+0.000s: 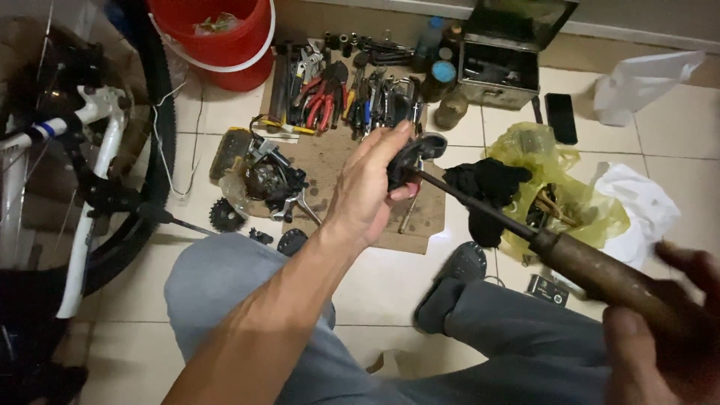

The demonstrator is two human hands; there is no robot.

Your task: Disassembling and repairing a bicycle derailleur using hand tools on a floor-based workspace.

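At the bottom right, closest to the camera, the person's right hand (660,330) is blurred and wrapped around the thick brown handle of a long tool (577,262). The handle is cylindrical, worn and rusty brown; from it a thin dark metal rod runs up and to the left. The person sits on the floor in grey trousers, with one knee (217,277) raised under the left forearm and a dark sandal (454,274) on the tiles.

Farther out, the left hand (367,191) is closed on a small round black part (409,161), held up in the air at the tip of the rod, above a sheet of cardboard (337,161). The rod's end meets this part.

On the cardboard lie greasy bicycle parts (266,180) and a row of pliers and wrenches (345,94). Right of it are a black rag (487,184) and a yellow plastic bag (570,187). At the left stands a white bicycle frame (90,187) with a tyre. Farthest away are a red bucket (221,37) and an open metal toolbox (499,64).
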